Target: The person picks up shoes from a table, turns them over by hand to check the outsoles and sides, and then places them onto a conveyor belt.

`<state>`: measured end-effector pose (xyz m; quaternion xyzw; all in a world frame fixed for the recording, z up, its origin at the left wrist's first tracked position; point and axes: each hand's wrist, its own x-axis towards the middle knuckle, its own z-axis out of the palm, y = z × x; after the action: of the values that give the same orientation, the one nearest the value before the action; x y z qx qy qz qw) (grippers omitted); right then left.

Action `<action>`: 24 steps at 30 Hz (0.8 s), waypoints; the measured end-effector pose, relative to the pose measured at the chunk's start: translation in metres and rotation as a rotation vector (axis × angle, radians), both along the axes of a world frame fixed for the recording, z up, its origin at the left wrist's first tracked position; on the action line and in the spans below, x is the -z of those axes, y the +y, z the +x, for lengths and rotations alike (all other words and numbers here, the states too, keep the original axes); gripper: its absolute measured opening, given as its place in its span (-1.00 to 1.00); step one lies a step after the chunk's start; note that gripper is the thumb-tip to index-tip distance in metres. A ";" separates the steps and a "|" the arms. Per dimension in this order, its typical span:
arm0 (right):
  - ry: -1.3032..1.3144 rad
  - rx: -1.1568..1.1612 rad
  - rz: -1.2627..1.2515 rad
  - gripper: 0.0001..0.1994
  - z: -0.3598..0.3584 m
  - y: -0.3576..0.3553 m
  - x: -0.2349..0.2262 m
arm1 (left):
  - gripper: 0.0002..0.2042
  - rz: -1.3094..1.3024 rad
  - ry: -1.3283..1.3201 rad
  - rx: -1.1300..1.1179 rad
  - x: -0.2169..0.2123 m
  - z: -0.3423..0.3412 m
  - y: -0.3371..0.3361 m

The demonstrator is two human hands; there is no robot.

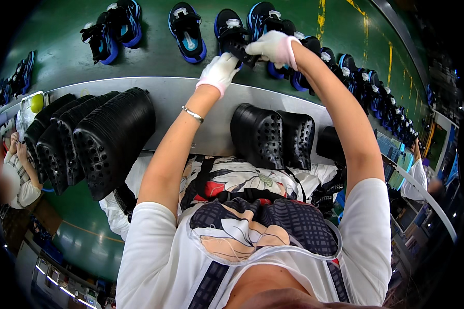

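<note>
Both my hands wear white gloves and reach over a black and blue sneaker [231, 26] on the green surface. A black perforated plastic shoe insert [238, 50] slants at its opening, partly inside. My right hand [273, 49] is closed on the insert's upper edge, coming from the right. At the heel end, my left hand [219, 73] has its fingers curled round the shoe's rear; its fingertips are partly hidden. Another black and blue sneaker [186, 33] stands just left, and a sneaker [263, 20] stands close on the right, partly behind my right hand.
Nested stacks of black inserts [116, 134] lie on the grey metal ledge [191, 134] at left, with a shorter insert stack [258, 134] nearer the middle. A row of sneakers [366, 82] curves off right; a pair of sneakers [111, 31] stands at upper left. Other people [417, 177] sit at both sides.
</note>
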<state>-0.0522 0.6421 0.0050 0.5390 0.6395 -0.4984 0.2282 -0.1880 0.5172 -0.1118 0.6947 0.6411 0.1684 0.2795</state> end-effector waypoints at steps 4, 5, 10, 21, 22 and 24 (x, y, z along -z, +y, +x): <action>-0.200 -0.263 0.345 -0.58 -0.034 -0.002 0.002 | -0.75 -0.069 0.028 0.001 0.008 0.013 0.017; -0.224 -0.354 0.468 -0.60 -0.042 -0.005 0.013 | -0.75 -0.087 0.042 -0.004 0.015 0.016 0.020; -0.325 -0.415 0.482 -0.74 -0.063 -0.019 0.035 | -0.62 -0.398 -0.105 -0.195 -0.016 0.014 0.030; -0.226 -0.442 0.544 -0.69 -0.069 -0.003 0.079 | -0.54 -0.389 -0.245 -0.195 -0.002 0.000 0.033; -0.224 -0.463 0.555 -0.69 -0.070 -0.003 0.081 | -0.53 -0.420 -0.238 -0.222 0.001 0.000 0.034; -0.217 -0.470 0.583 -0.70 -0.072 -0.002 0.086 | -0.54 -0.463 -0.191 -0.240 -0.001 -0.002 0.039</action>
<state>-0.1244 0.6405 -0.0811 0.4696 0.8325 -0.1702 0.2398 -0.1895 0.5567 -0.1112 0.5124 0.7109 0.1139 0.4681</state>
